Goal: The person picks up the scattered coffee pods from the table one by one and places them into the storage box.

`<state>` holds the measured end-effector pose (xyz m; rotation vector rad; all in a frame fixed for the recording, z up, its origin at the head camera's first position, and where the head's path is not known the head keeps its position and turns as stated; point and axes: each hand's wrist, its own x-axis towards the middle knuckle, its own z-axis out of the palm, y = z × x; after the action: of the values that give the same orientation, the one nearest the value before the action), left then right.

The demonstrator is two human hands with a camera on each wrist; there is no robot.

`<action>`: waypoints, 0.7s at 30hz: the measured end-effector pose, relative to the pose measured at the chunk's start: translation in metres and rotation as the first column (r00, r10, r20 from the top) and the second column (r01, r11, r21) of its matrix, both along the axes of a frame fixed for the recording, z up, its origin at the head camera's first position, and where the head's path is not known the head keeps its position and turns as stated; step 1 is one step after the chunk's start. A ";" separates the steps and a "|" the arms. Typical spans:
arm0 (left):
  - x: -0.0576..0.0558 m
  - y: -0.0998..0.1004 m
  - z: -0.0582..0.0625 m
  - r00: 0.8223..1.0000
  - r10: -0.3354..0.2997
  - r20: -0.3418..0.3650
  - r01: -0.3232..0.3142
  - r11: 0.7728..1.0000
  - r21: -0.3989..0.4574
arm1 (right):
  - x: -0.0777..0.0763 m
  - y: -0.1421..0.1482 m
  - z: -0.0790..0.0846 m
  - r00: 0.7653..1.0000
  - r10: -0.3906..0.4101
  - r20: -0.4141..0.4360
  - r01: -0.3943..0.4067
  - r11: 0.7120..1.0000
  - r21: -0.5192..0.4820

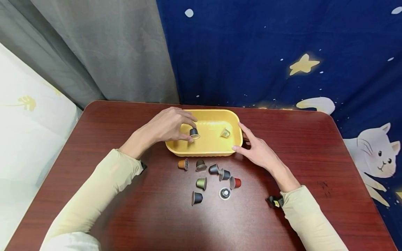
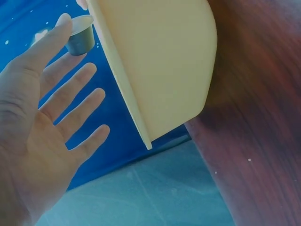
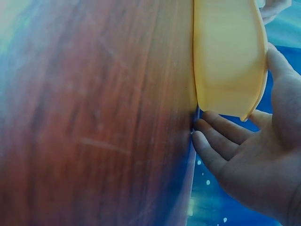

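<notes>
My left hand (image 1: pixel 171 126) pinches a dark coffee capsule (image 1: pixel 194 133) between thumb and index finger, above the left part of a yellow tray (image 1: pixel 204 153). In the left wrist view the same capsule (image 2: pixel 81 36) shows its pale lid facing up, and the other fingers are spread. At the tray's right end, my right hand (image 1: pixel 258 150) holds the rim, thumb at the front corner and index finger along the side. The right wrist view shows fingers close to the tray's outer wall (image 3: pixel 230 94). A pale gold capsule (image 1: pixel 225 132) lies tilted inside the tray.
In front of the tray several capsules lie on the brown table (image 1: pixel 150 216), among them an orange one (image 1: pixel 183 164), a green one (image 1: pixel 201 183), a red one (image 1: pixel 235 182) and a silver one (image 1: pixel 224 194). Curtains (image 1: pixel 251 52) hang behind the table's back edge.
</notes>
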<state>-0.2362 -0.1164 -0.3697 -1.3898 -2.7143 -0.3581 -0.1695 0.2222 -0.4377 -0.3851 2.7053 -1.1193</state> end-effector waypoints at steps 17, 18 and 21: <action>-0.016 0.014 0.002 0.994 0.054 0.091 -0.046 0.995 -0.085 | -0.001 -0.001 0.000 1.000 -0.011 0.006 0.011 1.000 0.010; -0.016 0.015 0.002 0.994 0.054 0.094 -0.045 0.995 -0.094 | -0.001 -0.001 0.000 1.000 -0.011 0.007 0.011 1.000 0.010; -0.017 0.017 0.000 0.993 0.053 0.102 -0.041 0.991 -0.124 | -0.001 -0.001 0.000 1.000 -0.010 0.009 0.010 1.000 0.011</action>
<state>-0.2536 -0.0997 -0.3694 -1.3696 -2.8938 -0.2738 -0.1705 0.2212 -0.4372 -0.3646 2.7067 -1.1061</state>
